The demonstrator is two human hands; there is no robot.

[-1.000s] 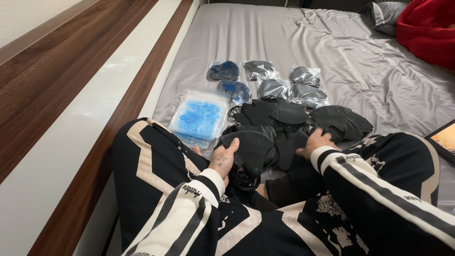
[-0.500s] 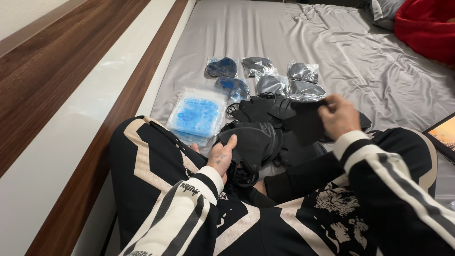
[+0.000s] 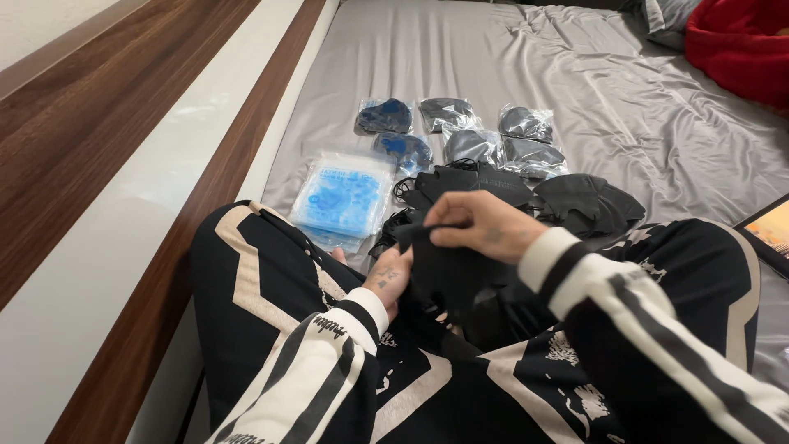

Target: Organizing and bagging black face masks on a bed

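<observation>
While your right hand [image 3: 481, 226] pinches black mask [image 3: 448, 267], left hand [image 3: 382, 284] grips it below; six bagged masks [image 3: 468, 136] laid out, loose pile [image 3: 526, 193] left.

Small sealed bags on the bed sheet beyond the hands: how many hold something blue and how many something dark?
Bags with blue contents: 2
Bags with dark contents: 4
Total: 6

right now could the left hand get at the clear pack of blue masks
Probably yes: the left hand lies low beside the black mask, and the clear pack of blue masks sits just ahead with nothing between.
</observation>
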